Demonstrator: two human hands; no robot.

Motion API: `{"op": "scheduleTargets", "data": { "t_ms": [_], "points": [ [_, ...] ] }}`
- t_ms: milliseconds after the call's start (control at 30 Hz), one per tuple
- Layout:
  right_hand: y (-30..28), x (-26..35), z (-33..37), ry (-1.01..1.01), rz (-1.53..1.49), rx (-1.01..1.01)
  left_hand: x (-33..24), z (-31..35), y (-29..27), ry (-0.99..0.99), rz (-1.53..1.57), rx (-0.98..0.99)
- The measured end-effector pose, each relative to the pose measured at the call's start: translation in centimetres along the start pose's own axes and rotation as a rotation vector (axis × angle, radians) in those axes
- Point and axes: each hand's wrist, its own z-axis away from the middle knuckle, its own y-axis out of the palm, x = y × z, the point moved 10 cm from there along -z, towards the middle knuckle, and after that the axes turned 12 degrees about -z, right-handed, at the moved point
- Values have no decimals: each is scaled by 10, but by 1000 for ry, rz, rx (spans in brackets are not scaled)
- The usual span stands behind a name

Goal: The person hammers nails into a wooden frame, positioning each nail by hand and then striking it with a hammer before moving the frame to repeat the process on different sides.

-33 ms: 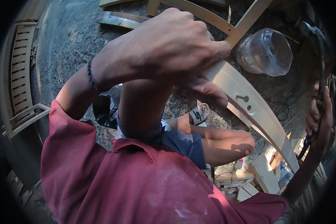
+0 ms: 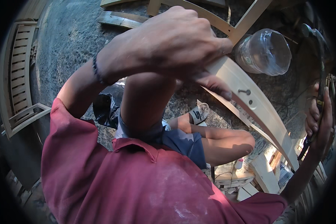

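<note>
Head view: my left hand (image 2: 168, 43) grips a pale curved slat (image 2: 257, 108) running upper-left to lower-right; right hand (image 2: 319, 119) holds a hammer (image 2: 319, 67).

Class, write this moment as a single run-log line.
left hand: gripping curved wooden slat | right hand: holding hammer raised | nail: in slat | plastic jar: beside slat

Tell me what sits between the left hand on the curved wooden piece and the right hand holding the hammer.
In the head view, a clear cut-off plastic bottle lies between the left hand and the right hand with the hammer; the curved wooden piece also runs through that stretch.
</note>
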Motion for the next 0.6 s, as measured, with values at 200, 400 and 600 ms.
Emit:
{"op": "scheduleTargets", "data": {
  "t_ms": [200,400,600],
  "points": [
    [-1,-11,82,-35,-277,-29,-1,4,-6,-31,-6,-32],
    [13,-24,133,-36,-281,-30,-2,5,-17,-20,15,-164],
    [21,-36,160,-17,-298,-95,2,8,-12,-44,-28,-180]
  ]
}}
